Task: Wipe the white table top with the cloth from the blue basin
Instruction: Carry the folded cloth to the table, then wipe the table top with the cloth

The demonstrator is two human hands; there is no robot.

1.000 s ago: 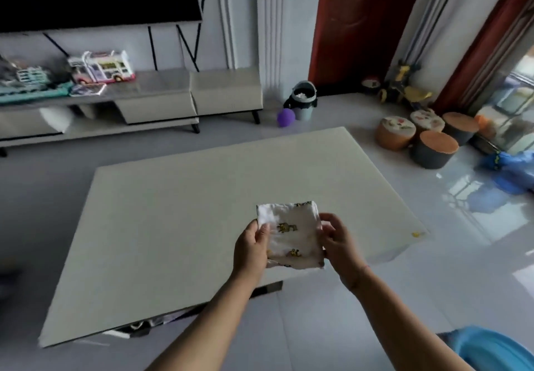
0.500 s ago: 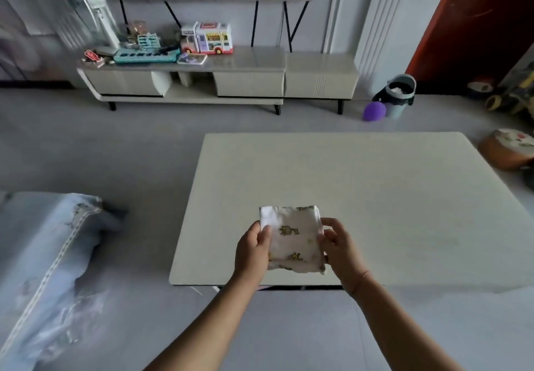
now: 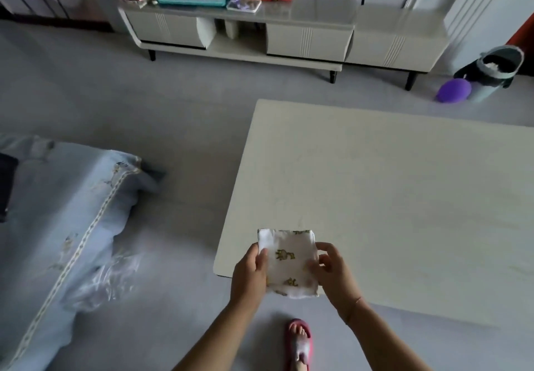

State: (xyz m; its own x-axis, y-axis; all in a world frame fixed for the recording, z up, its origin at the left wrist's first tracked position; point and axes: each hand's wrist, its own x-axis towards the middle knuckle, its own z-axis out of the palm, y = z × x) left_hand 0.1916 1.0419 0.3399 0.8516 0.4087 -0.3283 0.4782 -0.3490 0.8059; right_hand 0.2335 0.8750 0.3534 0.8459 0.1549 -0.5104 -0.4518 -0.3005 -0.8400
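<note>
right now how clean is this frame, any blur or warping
Head view: the hands and cloth are fairly sharp; the left edge, with the blue fabric, smears with motion blur. Wide-angle warp bends the TV cabinet and splays the table top. Lighting is dim and flat, without glare.

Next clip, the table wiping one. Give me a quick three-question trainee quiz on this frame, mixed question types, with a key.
1. True or false: the folded cloth is held by both the left hand and the right hand.
2. Multiple choice: over which part of the white table top is the cloth held? A. the far right corner B. the near left corner C. the middle
3. Short answer: which object lies on the floor beside the bin?

Key:
1. True; each hand grips one side edge.
2. B
3. A purple ball.
</note>
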